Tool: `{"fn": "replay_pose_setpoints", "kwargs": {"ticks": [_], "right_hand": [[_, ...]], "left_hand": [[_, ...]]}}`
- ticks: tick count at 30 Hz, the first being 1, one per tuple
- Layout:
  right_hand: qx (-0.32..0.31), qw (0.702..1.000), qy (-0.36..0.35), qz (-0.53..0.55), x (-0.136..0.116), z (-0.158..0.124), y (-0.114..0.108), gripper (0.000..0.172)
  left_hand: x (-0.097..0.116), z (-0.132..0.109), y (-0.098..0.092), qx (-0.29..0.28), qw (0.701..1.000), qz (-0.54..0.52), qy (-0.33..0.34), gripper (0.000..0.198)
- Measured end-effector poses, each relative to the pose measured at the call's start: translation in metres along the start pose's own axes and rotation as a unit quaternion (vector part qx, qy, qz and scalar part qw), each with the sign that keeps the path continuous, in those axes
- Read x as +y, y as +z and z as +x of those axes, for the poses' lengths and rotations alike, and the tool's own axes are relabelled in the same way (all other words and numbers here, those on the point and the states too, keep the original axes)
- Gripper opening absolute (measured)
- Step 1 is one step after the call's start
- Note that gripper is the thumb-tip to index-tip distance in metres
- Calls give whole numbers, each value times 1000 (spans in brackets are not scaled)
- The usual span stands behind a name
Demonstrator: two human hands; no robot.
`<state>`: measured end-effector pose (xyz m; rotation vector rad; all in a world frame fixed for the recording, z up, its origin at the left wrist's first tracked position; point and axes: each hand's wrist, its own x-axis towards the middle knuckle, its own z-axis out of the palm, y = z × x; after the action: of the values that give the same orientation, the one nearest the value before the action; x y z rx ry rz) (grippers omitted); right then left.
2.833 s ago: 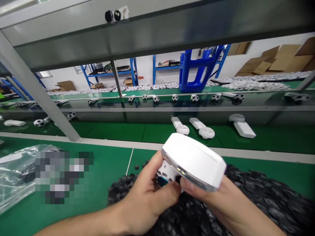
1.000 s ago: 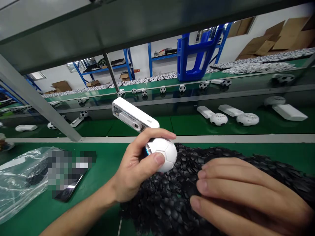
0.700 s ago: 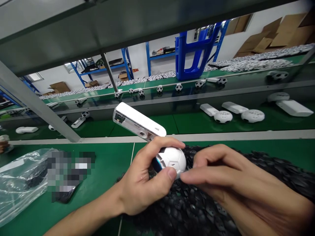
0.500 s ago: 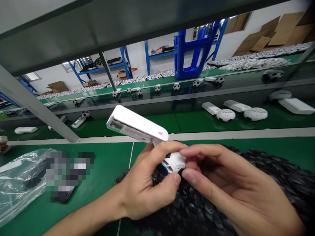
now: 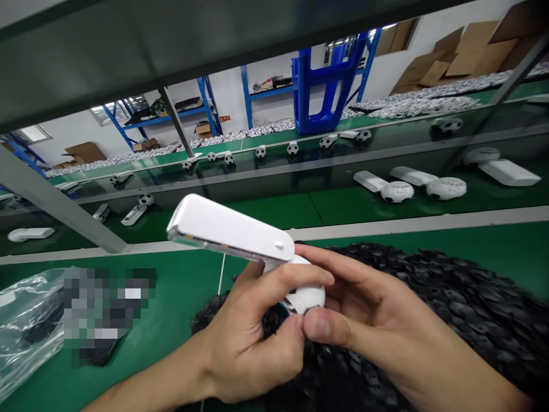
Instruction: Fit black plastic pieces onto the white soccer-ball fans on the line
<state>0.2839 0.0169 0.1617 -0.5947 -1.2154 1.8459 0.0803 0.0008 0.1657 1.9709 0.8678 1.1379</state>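
My left hand (image 5: 253,337) is closed around the round white ball-shaped head (image 5: 307,294) of a small white device. Its flat white handle (image 5: 229,229) sticks up and to the left. My right hand (image 5: 386,332) pinches against the same head from the right, thumb and forefinger pressed on it; whatever small part lies under the fingertips is hidden. Both hands hover just above a heap of small black plastic pieces (image 5: 450,303) on the green bench (image 5: 171,303).
A clear plastic bag (image 5: 26,320) lies at the left by a blurred patch. Beyond a pale strip, a green belt (image 5: 283,209) carries several white devices (image 5: 397,189). A slanted grey post (image 5: 55,206) rises at left under a shelf. Blue racks and cardboard boxes stand behind.
My right hand left the black heap and came to pinch against the device's head. The device tipped, its handle swinging lower and further left. The view shifted slightly.
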Motion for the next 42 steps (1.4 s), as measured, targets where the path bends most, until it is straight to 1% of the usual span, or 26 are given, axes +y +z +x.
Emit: {"fn": "replay_pose_setpoints", "kwargs": {"ticks": [3,5,8,10,13,16,17,18,19,21,22,23,25,27,29,32,33,34,36,37,38,39,40,41,42], "right_hand": [[31,999,-10,-10,-4,-1,4,43],[46,998,-22,-29,-3,-2,8,44],[44,998,-26,-33,2,-2,12,41],[42,998,-31,-34,3,-1,13,41],[31,996,-42,-72,-1,3,9,40],[33,991,-44,-125,-8,8,-1,52],[26,981,-46,-185,-8,10,-5,53],[8,961,-45,-274,-7,11,-8,50],[-23,924,-39,-379,-4,11,-12,44],[-95,822,-5,-562,8,12,-17,27],[-126,779,15,-614,16,12,-18,24],[-147,754,28,-639,25,12,-20,26],[-165,733,37,-659,41,11,-21,28],[-166,718,38,-674,51,11,-22,31],[-159,715,36,-680,52,10,-23,31],[-144,730,16,-668,38,12,-23,25],[-136,744,-3,-654,29,12,-22,24],[-117,767,-36,-630,20,13,-22,23],[-36,821,-134,-554,3,13,-20,18],[15,840,-185,-509,-4,12,-19,14],[62,852,-227,-467,-9,11,-18,11],[101,856,-257,-437,-14,10,-18,9],[130,853,-276,-423,-16,8,-18,10],[146,847,-290,-421,-17,5,-20,14],[158,832,-307,-434,-17,2,-22,23]], "left_hand": [[4,1,2,4,1000,-11,24,38],[4,2,7,36,999,-11,36,37],[2,2,14,88,995,15,42,25],[2,1,16,95,994,31,44,21],[5,0,11,85,996,6,3,25],[9,1,2,88,989,-105,-57,29],[10,3,-1,99,982,-144,-67,31],[11,5,-4,115,975,-174,-76,34],[13,8,-7,135,968,-193,-85,37],[16,13,-11,175,957,-208,-99,48],[17,16,-12,191,953,-209,-110,52],[17,17,-13,199,949,-212,-122,55],[18,18,-13,195,944,-222,-145,61],[17,16,-13,174,942,-229,-172,64],[17,15,-12,155,938,-236,-200,64],[15,14,-13,142,929,-248,-236,64],[15,14,-13,140,926,-253,-245,65],[14,14,-14,139,923,-256,-250,66],[13,15,-15,139,921,-258,-258,68],[12,15,-15,140,921,-258,-258,70],[12,15,-15,138,921,-258,-257,70],[11,14,-14,132,922,-259,-256,71],[10,13,-13,124,923,-262,-254,71],[9,12,-12,113,923,-267,-253,70],[8,10,-11,101,923,-273,-251,70]]}}
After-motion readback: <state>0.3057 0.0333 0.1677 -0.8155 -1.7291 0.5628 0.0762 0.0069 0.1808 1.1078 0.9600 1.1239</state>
